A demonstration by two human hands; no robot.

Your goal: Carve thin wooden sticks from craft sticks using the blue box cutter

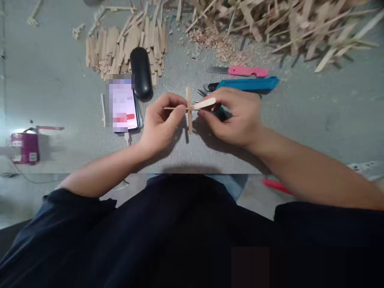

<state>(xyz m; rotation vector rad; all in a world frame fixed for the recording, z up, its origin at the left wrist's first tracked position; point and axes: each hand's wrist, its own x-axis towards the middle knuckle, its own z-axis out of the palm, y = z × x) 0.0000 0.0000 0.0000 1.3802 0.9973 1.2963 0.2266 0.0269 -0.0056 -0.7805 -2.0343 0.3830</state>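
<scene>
Above the table's front edge, both of my hands are closed on popsicle sticks (189, 96) joined crosswise. My left hand (166, 120) pinches the joint between thumb and forefinger, with a thin stick end poking out behind the thumb. From the right, my right hand (235, 114) pinches a stick arm near the joint with thumb and index finger. One pale broad stick (205, 104) points toward the right hand, and another runs up and down across the middle. What binds the joint is too small to make out. The right hand's other fingers are partly hidden.
Behind my hands lie a pink-handled knife (247, 71) and a blue-handled tool (249, 84). A lit phone (124, 104) and a black case (141, 74) are at left. Piled popsicle sticks (105, 46), wood shavings (222, 44) and a heap of split sticks (294, 24) fill the back.
</scene>
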